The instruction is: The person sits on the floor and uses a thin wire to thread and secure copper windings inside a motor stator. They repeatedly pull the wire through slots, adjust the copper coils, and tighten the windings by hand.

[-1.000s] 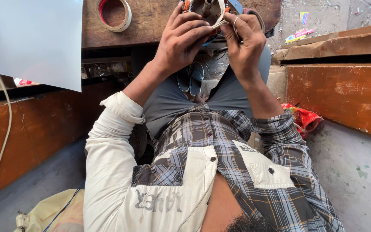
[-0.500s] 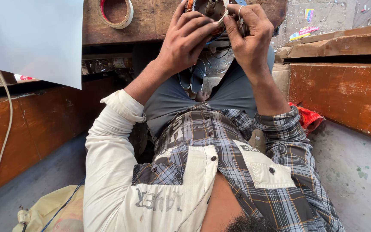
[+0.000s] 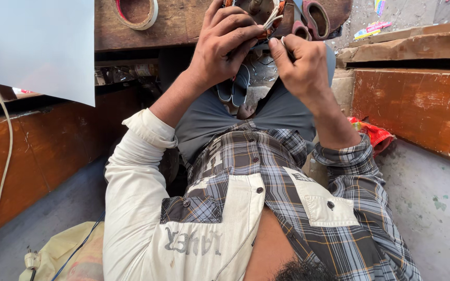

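Note:
My left hand (image 3: pixel 225 47) grips a small copper-wound coil (image 3: pixel 273 16) at the edge of the wooden bench (image 3: pixel 183 26), fingers curled over it. Right beside it, my right hand (image 3: pixel 303 67) pinches a white cord (image 3: pixel 276 21) that runs up to the coil. The two hands touch at the fingertips. Scissors with reddish handles (image 3: pixel 314 18) lie on the bench just behind my right hand. Most of the coil is hidden by my fingers.
A tape roll (image 3: pixel 137 10) sits on the bench at left, near a white sheet (image 3: pixel 37 47). A wooden box (image 3: pixel 417 109) stands at right with a red wrapper (image 3: pixel 373 132) by it. A cable (image 3: pixel 3 171) hangs at left above a yellow bag (image 3: pixel 63 255). Sandals (image 3: pixel 235 88) show below my hands.
Both hands sit lower in view than before, and the scissors have come into sight. My right hand has drawn slightly down and right from the coil with the cord.

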